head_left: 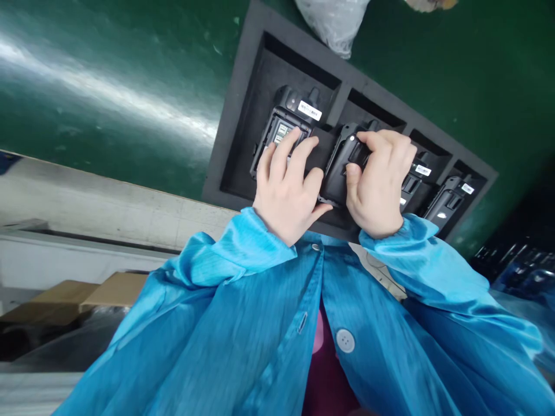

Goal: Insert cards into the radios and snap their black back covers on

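A black foam tray holds several black handheld radios in its compartments. The leftmost radio has its back recess uncovered, with printed labels inside and a white barcode sticker near its stubby antenna. My left hand lies over its lower part with the fingers spread, fingertips on the recess and thumb towards the neighbouring radio's lower end. That second radio has its back covered and lies tilted in its compartment. My right hand is closed on its upper right side, thumb and forefinger at the latch area.
Two further radios, one partly behind my right hand and one at the far right, lie in the tray. A clear plastic bag rests beyond it on the green tabletop. Cardboard boxes stand below the table edge at left.
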Demonstrator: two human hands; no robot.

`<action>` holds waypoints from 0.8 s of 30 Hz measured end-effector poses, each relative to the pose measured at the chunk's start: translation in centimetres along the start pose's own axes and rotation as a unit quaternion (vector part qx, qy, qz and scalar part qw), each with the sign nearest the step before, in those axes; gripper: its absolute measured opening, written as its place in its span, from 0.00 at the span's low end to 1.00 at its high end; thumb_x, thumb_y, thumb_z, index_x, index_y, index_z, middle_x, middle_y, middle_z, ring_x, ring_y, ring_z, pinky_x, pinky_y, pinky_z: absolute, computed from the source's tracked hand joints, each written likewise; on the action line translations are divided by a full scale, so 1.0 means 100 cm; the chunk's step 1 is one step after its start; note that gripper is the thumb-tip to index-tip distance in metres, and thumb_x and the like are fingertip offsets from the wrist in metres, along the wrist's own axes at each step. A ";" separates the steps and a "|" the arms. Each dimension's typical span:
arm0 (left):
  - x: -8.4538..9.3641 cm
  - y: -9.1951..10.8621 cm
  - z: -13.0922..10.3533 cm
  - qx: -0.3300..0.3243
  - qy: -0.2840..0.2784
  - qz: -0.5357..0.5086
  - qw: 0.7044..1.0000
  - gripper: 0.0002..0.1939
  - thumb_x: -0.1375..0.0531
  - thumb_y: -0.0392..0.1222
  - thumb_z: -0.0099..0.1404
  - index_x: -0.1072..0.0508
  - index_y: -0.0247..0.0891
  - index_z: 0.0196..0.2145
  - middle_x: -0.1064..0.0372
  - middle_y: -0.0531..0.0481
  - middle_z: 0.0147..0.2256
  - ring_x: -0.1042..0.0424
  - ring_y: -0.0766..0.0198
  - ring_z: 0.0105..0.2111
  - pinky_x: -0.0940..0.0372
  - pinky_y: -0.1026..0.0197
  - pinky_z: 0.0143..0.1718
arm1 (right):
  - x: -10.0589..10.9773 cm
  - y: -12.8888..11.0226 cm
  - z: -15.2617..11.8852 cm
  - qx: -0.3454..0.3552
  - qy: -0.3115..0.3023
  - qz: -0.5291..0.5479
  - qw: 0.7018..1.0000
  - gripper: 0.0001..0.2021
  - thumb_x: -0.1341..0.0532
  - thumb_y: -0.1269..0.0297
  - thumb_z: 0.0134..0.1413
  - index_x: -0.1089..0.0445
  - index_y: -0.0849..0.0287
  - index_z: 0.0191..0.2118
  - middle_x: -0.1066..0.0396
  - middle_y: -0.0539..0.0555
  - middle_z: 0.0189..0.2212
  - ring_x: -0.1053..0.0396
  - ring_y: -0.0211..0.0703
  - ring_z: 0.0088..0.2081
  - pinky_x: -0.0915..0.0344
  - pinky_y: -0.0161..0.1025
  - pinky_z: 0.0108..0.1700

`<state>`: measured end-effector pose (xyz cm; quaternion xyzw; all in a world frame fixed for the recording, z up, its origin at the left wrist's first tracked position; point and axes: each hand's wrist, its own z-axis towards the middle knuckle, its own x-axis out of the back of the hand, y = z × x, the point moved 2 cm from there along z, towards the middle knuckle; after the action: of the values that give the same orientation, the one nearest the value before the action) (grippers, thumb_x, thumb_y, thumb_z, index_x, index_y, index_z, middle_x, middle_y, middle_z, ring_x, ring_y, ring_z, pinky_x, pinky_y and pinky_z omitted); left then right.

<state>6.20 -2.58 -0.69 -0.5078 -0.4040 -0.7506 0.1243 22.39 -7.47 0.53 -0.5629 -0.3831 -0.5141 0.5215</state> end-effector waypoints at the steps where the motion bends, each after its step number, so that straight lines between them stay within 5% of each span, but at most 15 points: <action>1: 0.000 0.000 0.000 0.002 0.000 -0.002 1.000 0.17 0.37 0.56 0.60 0.29 0.40 0.39 0.42 0.45 0.63 0.49 0.45 0.66 0.54 0.43 0.66 | 0.000 -0.001 0.000 -0.001 0.002 -0.004 1.000 0.23 0.54 0.55 0.67 0.41 0.64 0.60 0.42 0.64 0.54 0.43 0.56 0.55 0.43 0.56 0.57; 17: 0.001 -0.001 0.001 0.010 -0.006 -0.026 1.000 0.18 0.38 0.57 0.61 0.29 0.41 0.39 0.43 0.46 0.63 0.50 0.44 0.67 0.56 0.42 0.67 | 0.006 -0.006 0.008 -0.007 -0.022 -0.039 0.999 0.22 0.56 0.55 0.68 0.38 0.64 0.57 0.41 0.66 0.53 0.42 0.58 0.52 0.43 0.58 0.53; 24: 0.001 -0.001 0.000 0.018 -0.022 -0.029 0.999 0.17 0.37 0.55 0.60 0.29 0.41 0.41 0.44 0.48 0.64 0.51 0.44 0.67 0.57 0.41 0.68 | 0.011 -0.005 0.013 0.054 -0.045 -0.136 0.988 0.21 0.54 0.52 0.68 0.35 0.64 0.52 0.36 0.65 0.49 0.38 0.55 0.47 0.44 0.55 0.51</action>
<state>6.15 -2.48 -0.64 -0.5098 -0.4346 -0.7354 0.1021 22.30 -6.24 1.80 -0.4991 -0.5061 -0.5330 0.4591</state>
